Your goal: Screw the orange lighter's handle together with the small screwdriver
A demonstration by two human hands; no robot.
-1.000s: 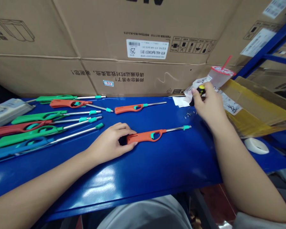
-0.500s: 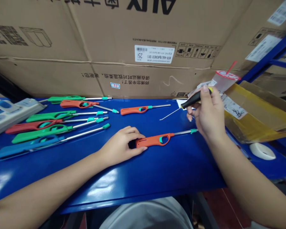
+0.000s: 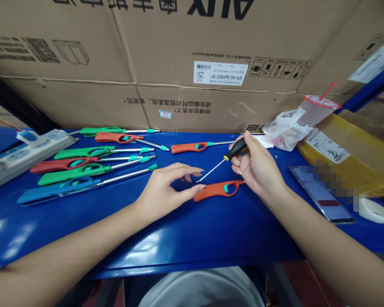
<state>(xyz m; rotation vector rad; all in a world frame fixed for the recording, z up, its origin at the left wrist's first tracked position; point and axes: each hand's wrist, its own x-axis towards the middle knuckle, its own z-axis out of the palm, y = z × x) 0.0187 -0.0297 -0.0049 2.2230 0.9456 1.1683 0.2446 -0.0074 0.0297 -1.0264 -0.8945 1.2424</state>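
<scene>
Your right hand is closed around the black screwdriver; your left hand keeps thumb and fingers apart beside its tip. Below this tip, the orange lighter lies on the blue table. It seems better to steady it firmly, fingertips away from the tip. Behind, a second orange lighter points its rod toward your right hand, so please mind it.

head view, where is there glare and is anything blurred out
Head view: white glare on the blue table, lower left; same head view: a pixelated patch hides part of the phone and yellow package, while the screwdriver is uncovered.
</scene>
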